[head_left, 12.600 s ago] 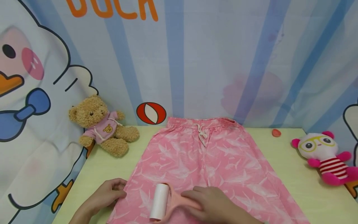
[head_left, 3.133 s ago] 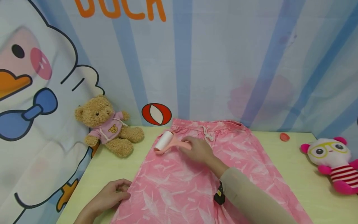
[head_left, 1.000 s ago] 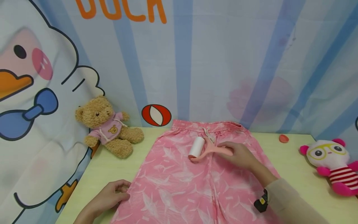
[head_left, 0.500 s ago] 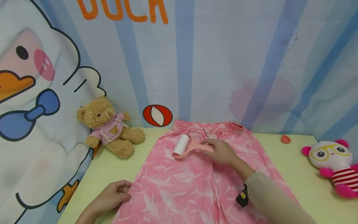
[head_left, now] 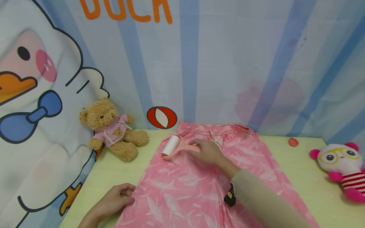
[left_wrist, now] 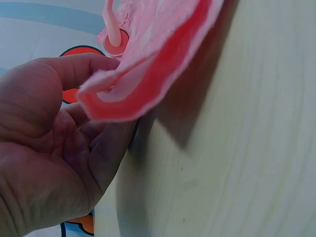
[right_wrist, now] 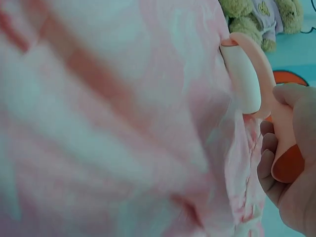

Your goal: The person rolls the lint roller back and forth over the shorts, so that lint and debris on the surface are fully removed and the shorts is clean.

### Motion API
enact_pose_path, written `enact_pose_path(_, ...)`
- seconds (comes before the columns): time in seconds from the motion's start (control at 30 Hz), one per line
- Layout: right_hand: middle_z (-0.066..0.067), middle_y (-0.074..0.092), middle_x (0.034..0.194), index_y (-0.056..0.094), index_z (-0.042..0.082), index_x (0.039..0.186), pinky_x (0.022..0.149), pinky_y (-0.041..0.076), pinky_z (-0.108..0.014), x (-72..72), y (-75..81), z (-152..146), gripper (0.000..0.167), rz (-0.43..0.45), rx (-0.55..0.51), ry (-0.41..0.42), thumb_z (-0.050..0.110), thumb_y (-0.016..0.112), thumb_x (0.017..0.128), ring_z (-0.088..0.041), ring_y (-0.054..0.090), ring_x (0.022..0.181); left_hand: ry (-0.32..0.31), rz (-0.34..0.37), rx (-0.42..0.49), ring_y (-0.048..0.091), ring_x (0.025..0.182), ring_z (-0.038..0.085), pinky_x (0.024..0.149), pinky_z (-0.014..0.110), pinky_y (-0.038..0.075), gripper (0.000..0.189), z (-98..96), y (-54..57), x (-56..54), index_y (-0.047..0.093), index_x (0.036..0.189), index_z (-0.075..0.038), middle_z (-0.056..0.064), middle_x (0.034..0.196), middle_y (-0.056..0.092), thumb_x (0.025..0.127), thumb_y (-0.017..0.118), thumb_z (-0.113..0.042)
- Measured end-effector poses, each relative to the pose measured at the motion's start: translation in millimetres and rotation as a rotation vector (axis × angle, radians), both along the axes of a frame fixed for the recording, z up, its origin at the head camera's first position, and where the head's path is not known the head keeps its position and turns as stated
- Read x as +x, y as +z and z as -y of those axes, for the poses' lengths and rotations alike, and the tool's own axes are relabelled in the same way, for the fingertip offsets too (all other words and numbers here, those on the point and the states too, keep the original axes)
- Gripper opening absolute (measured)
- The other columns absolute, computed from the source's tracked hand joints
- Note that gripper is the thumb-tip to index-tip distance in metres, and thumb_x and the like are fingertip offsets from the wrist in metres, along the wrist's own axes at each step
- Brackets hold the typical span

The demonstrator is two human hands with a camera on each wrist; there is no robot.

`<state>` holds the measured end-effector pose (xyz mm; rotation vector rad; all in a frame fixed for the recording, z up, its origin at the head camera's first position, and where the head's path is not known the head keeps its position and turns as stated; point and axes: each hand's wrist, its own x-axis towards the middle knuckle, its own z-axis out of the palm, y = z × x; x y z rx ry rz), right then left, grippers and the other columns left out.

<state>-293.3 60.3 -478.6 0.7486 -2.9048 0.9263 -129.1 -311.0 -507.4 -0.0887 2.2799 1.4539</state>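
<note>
as only the left wrist view shows, shorts' hem (left_wrist: 129, 107) gapes

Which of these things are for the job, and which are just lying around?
For the job:
roller, in the right hand
pink shorts, under the roller, edge at the left hand

Just lying around:
teddy bear
toy with yellow glasses
small red thing, too small to name

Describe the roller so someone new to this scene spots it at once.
Start with the table; pink shorts lie spread across its middle. Just below their waistband, on the teddy bear's side, the right hand holds the roller by its handle. Its white cylinder in a curved peach frame sets it apart from the patterned pink cloth under it.
</note>
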Motion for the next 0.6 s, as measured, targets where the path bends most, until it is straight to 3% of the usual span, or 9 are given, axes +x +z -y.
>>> enact_pose_path(0.13,0.004,0.073,0.114,0.073,0.022,0.126,0.089,0.052,-0.042,1.9,4.1,10.6,0.04,-0.007,0.014,0.003,0.046,0.073,0.094,-0.015,0.066,0.093,-0.004,-0.005,0.005,0.061,0.082,0.022,0.07,0.035,0.051,0.039,-1.4,1.4,0.3,0.062,0.126,0.006,0.008,0.093,0.066,0.09,0.072,-0.007)
enact_pose_path(0.3,0.005,0.072,0.104,0.071,0.022,0.129,0.075,0.049,-0.038,8.2,13.8,13.0,0.043,0.02,-0.051,0.01,0.046,0.074,0.093,-0.013,0.059,0.078,0.005,-0.003,-0.001,0.061,0.082,0.021,0.07,0.035,0.051,0.039,-2.7,2.4,0.3,0.063,0.126,0.006,0.007,0.093,0.065,0.09,0.072,-0.007)
enact_pose_path(0.4,0.007,0.07,0.094,0.071,0.025,0.13,0.069,0.046,-0.037,10.3,23.1,6.3,0.044,0.021,-0.104,0.005,0.049,0.072,0.093,-0.012,0.056,0.072,0.002,-0.005,0.0,0.061,0.082,0.021,0.069,0.034,0.051,0.039,-2.4,2.3,0.4,0.062,0.126,0.006,0.007,0.093,0.065,0.09,0.072,-0.007)
enact_pose_path(0.6,0.006,0.068,0.098,0.07,0.029,0.131,0.067,0.046,-0.039,12.9,44.8,-24.1,0.044,0.018,-0.169,0.007,0.052,0.072,0.093,-0.017,0.055,0.071,-0.002,0.001,0.009,0.061,0.078,0.021,0.067,0.034,0.05,0.039,-1.1,2.0,1.0,0.062,0.127,0.006,0.008,0.093,0.065,0.091,0.071,-0.006)
